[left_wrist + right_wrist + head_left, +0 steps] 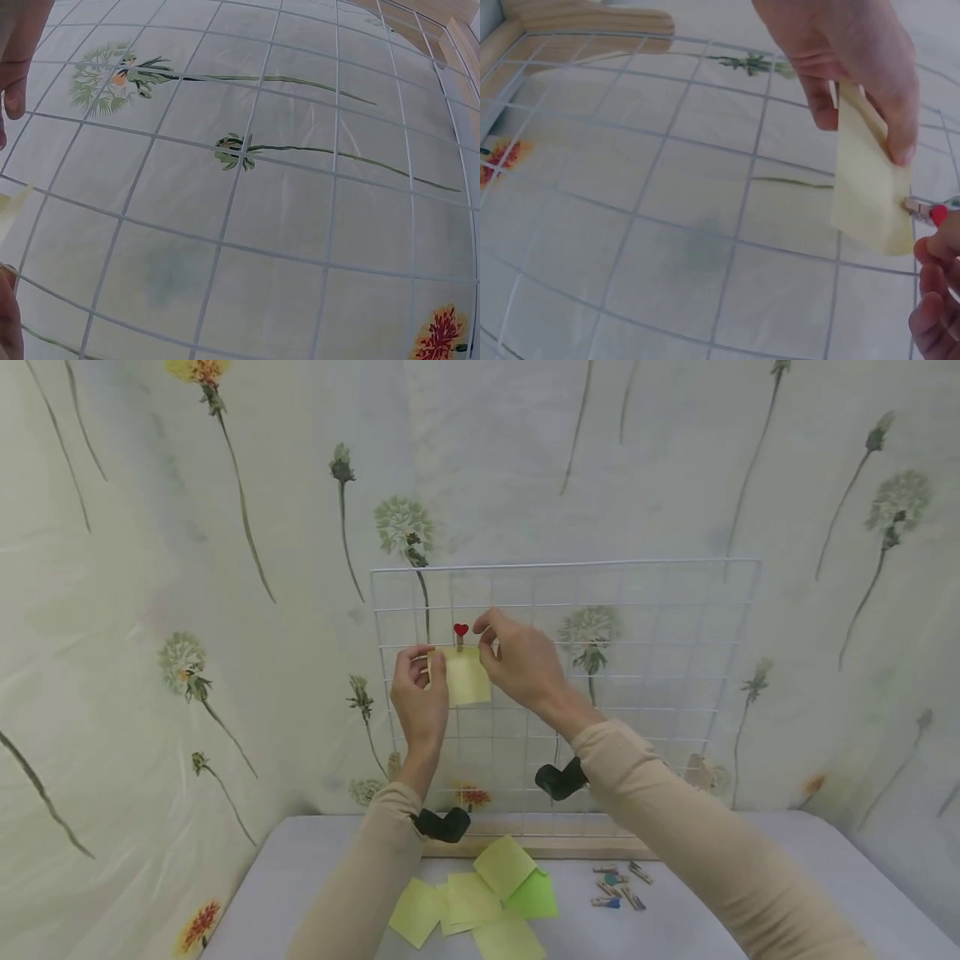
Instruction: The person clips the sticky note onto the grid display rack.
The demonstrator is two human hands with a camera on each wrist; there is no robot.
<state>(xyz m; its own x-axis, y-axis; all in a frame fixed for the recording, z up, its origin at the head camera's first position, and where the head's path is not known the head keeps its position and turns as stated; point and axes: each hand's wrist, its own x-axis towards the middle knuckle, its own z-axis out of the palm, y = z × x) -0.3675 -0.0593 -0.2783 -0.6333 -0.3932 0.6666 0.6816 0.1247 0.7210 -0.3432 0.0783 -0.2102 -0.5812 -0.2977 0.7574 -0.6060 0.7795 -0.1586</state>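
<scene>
On the grid (567,564), upper left: yellow note (470,683), red heart clip (461,630) at its top edge. Left hand (420,697) pinches note's left edge, thumb in front. Right hand (527,667) by the top right corner, fingers bent, thumb and index apart; can't tell if they touch paper. Spare notes (472,900), clips (632,897) on table (322,868).

no words, labels, brands or numbers are showing up readable tbh, the yellow note (470,680) hanging on the wire grid (566,564) is displaying no lettering, the paper notes (474,900) lying in front of the grid aren't either
</scene>
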